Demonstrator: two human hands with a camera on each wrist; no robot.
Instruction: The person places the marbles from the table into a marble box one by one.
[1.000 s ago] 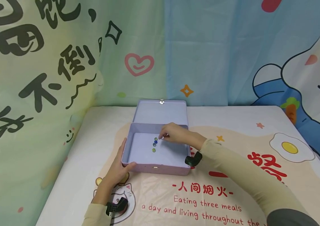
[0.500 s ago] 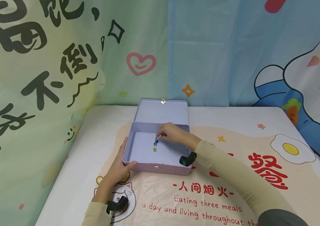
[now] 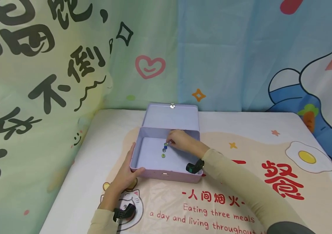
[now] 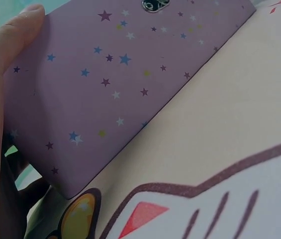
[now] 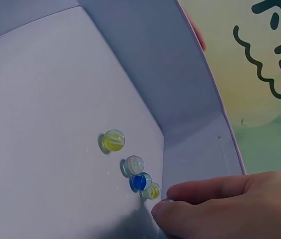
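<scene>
A lilac tin box [image 3: 169,175] with a star print lies with its lid [image 3: 170,116] tipped back. Inside, several glass marbles form a rough row: a yellow-green one [image 5: 113,141] apart at the near end, then a clear whitish one [image 5: 134,165], a blue one [image 5: 141,181] and another yellow-green one [image 5: 153,190] close together. My right hand [image 3: 181,140] is at the row's far end, thumb and finger pinching a small glassy marble [image 5: 167,200] mostly hidden by the fingertips. My left hand [image 3: 127,172] holds the box's front left corner, thumb at the front rim and fingers along the side.
The box stands on a printed tablecloth [image 3: 213,201] with lettering and cartoon figures. Behind the table hangs a cartoon-patterned cloth [image 3: 213,58]. The box's raised walls surround the marbles, and the open lid reaches almost to the hanging cloth.
My right hand has moved slightly left inside the box, up to the far end of the marble row. The left hand keeps its place on the box. The head view has shifted a little.
</scene>
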